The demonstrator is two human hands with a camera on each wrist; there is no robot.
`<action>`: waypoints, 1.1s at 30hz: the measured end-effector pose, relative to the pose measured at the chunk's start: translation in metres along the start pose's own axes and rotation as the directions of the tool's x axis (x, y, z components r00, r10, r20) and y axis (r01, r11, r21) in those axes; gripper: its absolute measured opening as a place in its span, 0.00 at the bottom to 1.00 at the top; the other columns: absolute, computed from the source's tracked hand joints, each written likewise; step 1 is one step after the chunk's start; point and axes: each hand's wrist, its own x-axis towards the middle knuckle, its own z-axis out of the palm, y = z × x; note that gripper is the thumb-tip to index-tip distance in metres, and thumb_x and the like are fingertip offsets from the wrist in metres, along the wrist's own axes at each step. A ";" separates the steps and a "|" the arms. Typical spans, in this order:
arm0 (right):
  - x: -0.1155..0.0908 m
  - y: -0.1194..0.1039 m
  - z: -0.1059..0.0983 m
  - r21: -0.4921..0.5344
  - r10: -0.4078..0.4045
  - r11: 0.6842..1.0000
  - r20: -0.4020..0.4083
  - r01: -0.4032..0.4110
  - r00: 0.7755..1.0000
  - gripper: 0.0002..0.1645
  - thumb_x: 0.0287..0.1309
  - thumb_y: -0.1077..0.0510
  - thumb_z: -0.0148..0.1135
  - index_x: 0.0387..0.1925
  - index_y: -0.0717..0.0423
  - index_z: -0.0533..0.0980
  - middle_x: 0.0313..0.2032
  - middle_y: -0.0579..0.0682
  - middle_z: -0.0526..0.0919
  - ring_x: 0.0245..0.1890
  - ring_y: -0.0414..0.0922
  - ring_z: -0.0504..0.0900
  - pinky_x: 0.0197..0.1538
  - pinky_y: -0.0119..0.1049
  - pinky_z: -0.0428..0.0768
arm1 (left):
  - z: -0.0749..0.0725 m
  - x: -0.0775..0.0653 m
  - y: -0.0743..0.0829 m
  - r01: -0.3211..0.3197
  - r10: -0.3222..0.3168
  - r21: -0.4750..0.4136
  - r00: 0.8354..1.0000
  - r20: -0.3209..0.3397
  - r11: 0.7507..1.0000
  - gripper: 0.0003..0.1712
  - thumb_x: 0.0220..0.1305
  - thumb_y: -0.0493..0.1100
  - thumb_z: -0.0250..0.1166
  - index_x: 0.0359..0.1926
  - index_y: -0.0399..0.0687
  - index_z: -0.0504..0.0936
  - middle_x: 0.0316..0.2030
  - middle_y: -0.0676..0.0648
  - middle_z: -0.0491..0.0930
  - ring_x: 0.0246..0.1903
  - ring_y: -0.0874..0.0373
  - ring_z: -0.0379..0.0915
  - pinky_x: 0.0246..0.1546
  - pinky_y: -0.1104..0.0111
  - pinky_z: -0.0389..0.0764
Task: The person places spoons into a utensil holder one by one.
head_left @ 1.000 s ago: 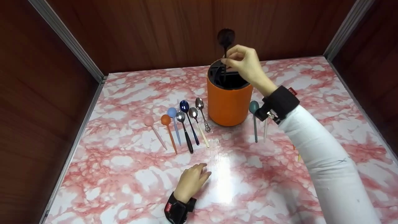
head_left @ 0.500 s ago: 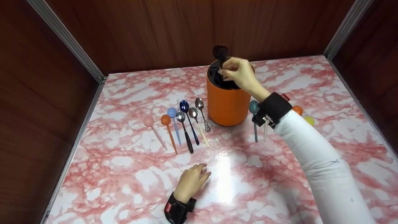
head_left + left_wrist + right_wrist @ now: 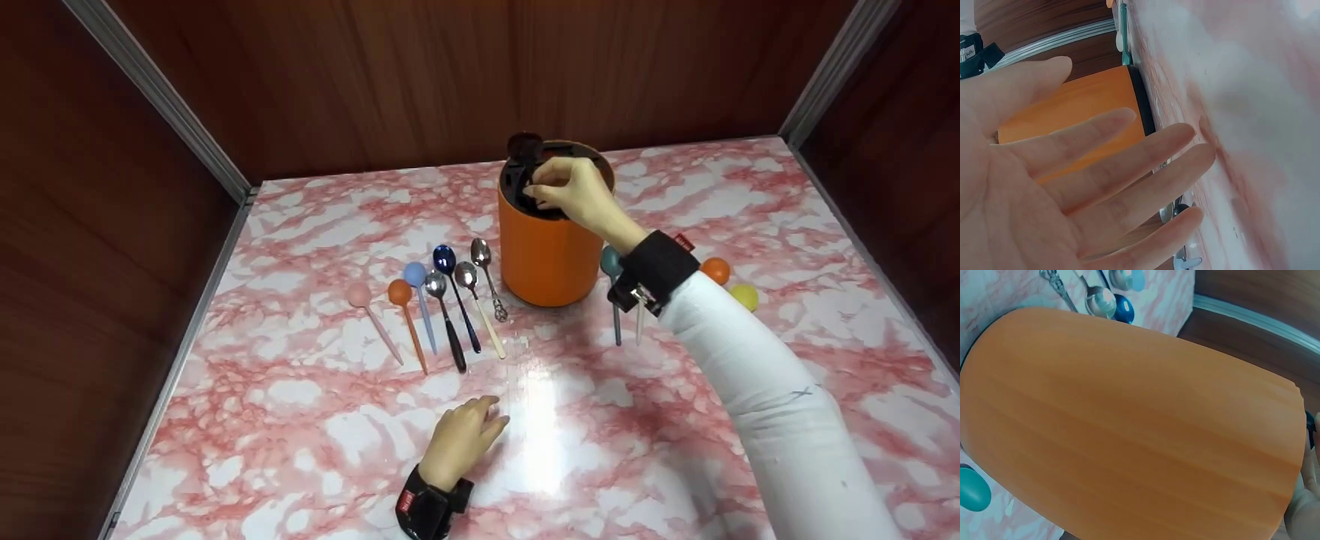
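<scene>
My right hand [image 3: 574, 193] pinches a black spoon [image 3: 525, 146] over the open top of an orange utensil holder [image 3: 551, 262]. The spoon's bowl points up above the rim; its lower handle is hidden inside the holder and behind the fingers. In the right wrist view the orange wall [image 3: 1140, 427] fills most of the picture, with part of the hand [image 3: 1303, 506] at the right edge. Nearer the front, my left hand [image 3: 461, 439] rests low at the table with loose fingers and nothing in it. The left wrist view shows its palm [image 3: 1016, 180] and spread fingers.
Left of the holder lie several spoons: pink [image 3: 360, 295], orange [image 3: 400, 292], light blue [image 3: 415, 274], black-handled [image 3: 454, 345], dark blue [image 3: 445, 259], cream-handled [image 3: 487, 326] and ornate silver [image 3: 481, 251]. On its right are a teal spoon [image 3: 611, 259], an orange bowl [image 3: 716, 271] and a yellow one [image 3: 745, 297].
My right hand has come down with the black spoon, whose bowl sank from well above the holder to close over its rim. The left hand stays where it was.
</scene>
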 end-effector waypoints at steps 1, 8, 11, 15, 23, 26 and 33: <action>0.000 0.000 0.000 -0.008 -0.002 1.000 0.007 0.002 1.000 0.07 0.62 0.67 0.62 0.40 0.68 0.79 0.41 0.60 0.82 0.35 0.43 0.83 0.42 0.32 0.84 | 0.000 0.001 0.000 -0.001 0.001 -0.001 1.000 0.000 1.000 0.18 0.65 0.44 0.63 0.49 0.35 0.81 0.35 0.42 0.83 0.35 0.47 0.81 0.36 0.54 0.80; -0.003 0.003 -0.001 -0.137 -0.040 0.990 0.020 0.042 0.999 0.09 0.62 0.65 0.62 0.41 0.69 0.81 0.41 0.61 0.83 0.36 0.44 0.82 0.40 0.29 0.82 | 0.001 0.003 0.003 0.000 0.000 -0.003 1.000 0.014 1.000 0.18 0.66 0.46 0.63 0.49 0.36 0.80 0.36 0.41 0.83 0.36 0.46 0.81 0.38 0.54 0.80; -0.004 0.004 -0.001 -0.188 -0.037 0.981 0.033 0.043 0.999 0.10 0.63 0.64 0.62 0.42 0.68 0.81 0.42 0.61 0.83 0.40 0.47 0.81 0.39 0.28 0.79 | 0.002 0.002 0.004 -0.001 0.001 -0.002 1.000 0.015 1.000 0.18 0.66 0.46 0.63 0.49 0.36 0.81 0.36 0.42 0.83 0.36 0.47 0.81 0.38 0.54 0.80; -0.005 0.005 -0.001 -0.227 -0.041 0.973 0.054 0.052 0.998 0.11 0.64 0.64 0.60 0.43 0.69 0.81 0.43 0.62 0.83 0.42 0.51 0.81 0.41 0.30 0.78 | 0.003 0.000 0.004 -0.005 0.005 -0.001 1.000 0.009 1.000 0.18 0.66 0.45 0.63 0.49 0.36 0.81 0.36 0.42 0.83 0.36 0.48 0.80 0.36 0.55 0.80; -0.006 0.002 -0.008 -0.196 -0.060 0.978 0.031 0.065 0.998 0.09 0.64 0.66 0.60 0.41 0.69 0.83 0.40 0.63 0.84 0.37 0.44 0.83 0.41 0.25 0.81 | 0.002 -0.001 0.003 0.003 -0.003 -0.008 1.000 0.006 1.000 0.18 0.66 0.45 0.63 0.49 0.36 0.81 0.38 0.41 0.84 0.37 0.47 0.81 0.38 0.54 0.80; -0.007 0.001 -0.013 -0.204 -0.063 0.977 0.004 0.062 0.998 0.09 0.62 0.66 0.62 0.40 0.69 0.83 0.40 0.62 0.84 0.33 0.36 0.80 0.38 0.21 0.78 | 0.001 -0.001 0.003 0.001 0.000 -0.005 1.000 0.011 1.000 0.18 0.66 0.45 0.63 0.49 0.36 0.81 0.38 0.41 0.84 0.37 0.47 0.81 0.38 0.54 0.80; -0.015 -0.003 -0.026 -0.167 -0.095 0.982 -0.037 0.088 0.995 0.10 0.61 0.65 0.64 0.40 0.70 0.82 0.36 0.61 0.85 0.30 0.29 0.78 0.34 0.19 0.77 | -0.001 0.001 0.003 -0.007 0.007 0.007 1.000 0.018 1.000 0.18 0.66 0.45 0.63 0.49 0.36 0.80 0.37 0.42 0.83 0.37 0.48 0.81 0.38 0.54 0.80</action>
